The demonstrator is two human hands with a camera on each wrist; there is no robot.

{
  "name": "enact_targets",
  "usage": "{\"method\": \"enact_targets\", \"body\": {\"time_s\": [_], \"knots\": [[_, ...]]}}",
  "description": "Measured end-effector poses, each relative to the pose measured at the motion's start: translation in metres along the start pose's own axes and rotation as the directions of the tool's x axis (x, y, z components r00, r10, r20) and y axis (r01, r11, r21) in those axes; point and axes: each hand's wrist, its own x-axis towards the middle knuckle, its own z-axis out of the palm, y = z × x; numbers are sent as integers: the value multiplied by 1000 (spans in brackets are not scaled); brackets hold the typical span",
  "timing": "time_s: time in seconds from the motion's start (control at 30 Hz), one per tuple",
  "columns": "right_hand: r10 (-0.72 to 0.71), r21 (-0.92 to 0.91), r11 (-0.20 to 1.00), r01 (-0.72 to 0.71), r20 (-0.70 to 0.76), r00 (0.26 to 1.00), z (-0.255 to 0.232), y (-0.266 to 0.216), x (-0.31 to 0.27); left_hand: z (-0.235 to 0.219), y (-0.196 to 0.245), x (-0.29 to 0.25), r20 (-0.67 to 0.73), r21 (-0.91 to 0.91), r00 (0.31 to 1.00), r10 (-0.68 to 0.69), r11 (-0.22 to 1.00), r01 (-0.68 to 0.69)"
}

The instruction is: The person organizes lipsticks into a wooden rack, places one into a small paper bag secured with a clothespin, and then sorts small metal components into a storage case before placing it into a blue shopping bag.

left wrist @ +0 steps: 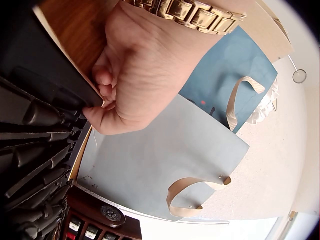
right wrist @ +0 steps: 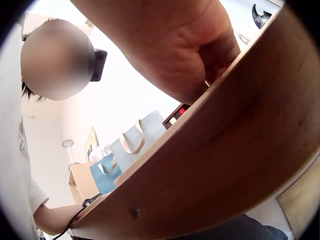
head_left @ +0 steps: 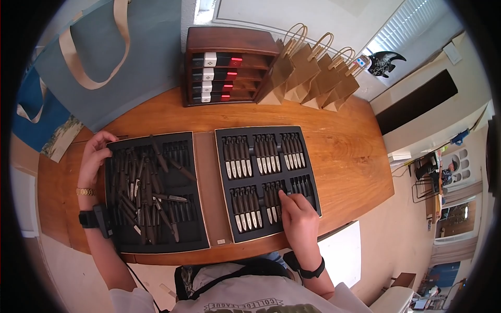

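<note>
A book-like case lies unfolded on the table, its brown spine (head_left: 209, 188) between two dark trays. The left tray (head_left: 194, 237) bears a jumbled heap of slim dark brown pieces with silvery pointed ends (head_left: 146, 208). My left hand (head_left: 93, 159) grips this tray's far left corner, the thumb at its rim in the left wrist view. In the right tray (head_left: 308, 180), similar pieces (head_left: 245, 208) stand in neat groups, silvery ends towards me. My right hand (head_left: 301, 221), fingers curled, pinches a piece at the lower middle group; the fingers partly hide it.
Behind the case stand a dark wooden rack (head_left: 229, 39) with boxes in its slots and several brown paper bags (head_left: 313, 73). A large grey-blue gift bag (head_left: 151, 62) and a smaller blue bag (head_left: 31, 99) are at the far left. The table's front edge (head_left: 177, 256) runs close before me.
</note>
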Motion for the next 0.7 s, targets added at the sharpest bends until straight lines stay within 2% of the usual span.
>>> {"method": "enact_targets", "body": {"time_s": [0.13,0.4,0.53,0.6,0.63,0.7], "knots": [[-25,-2,1000,25,4,1000,-1,2,3,-2,-1,0,-12,48,1000,-9,999,9],[-21,18,1000,19,141,990,-11,3,12,-2,-2,1,-45,81,999,7,997,-4],[-17,50,999,11,121,993,-6,7,6,-6,-6,3,-37,66,999,3,998,-1],[11,157,987,-15,26,1000,-2,9,0,-1,-1,0,-19,24,1000,-11,1000,11],[70,208,975,-74,28,997,-5,6,-2,-1,-2,0,7,-10,1000,5,1000,-5],[95,231,968,-100,35,995,-7,3,-3,-3,-5,2,9,-14,1000,20,1000,-19]]}}
